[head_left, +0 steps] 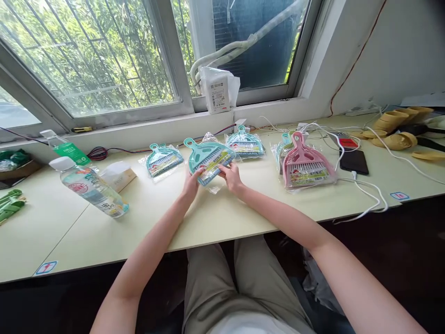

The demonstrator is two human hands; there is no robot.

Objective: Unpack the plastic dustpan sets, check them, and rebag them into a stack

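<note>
Between my two hands a turquoise dustpan and brush set [208,158] in clear plastic wrap is tilted up over the table. My left hand [191,185] grips its lower left corner, and my right hand [232,177] holds its lower right edge. Behind it to the left lies another wrapped turquoise set [163,159]. A third turquoise set [245,141] lies at the back, to the right of the held one. Farther right, a pink dustpan and brush set [306,164] rests on top of other wrapped sets, which it partly hides.
Left on the pale table [222,222] stand a clear drink bottle [92,188] and a green-labelled bottle [69,148], near a tissue pack [118,176]. White cables [377,190] and a black phone [353,161] lie at right, before tan rolls [396,139]. A white-wrapped box [218,95] stands on the sill.
</note>
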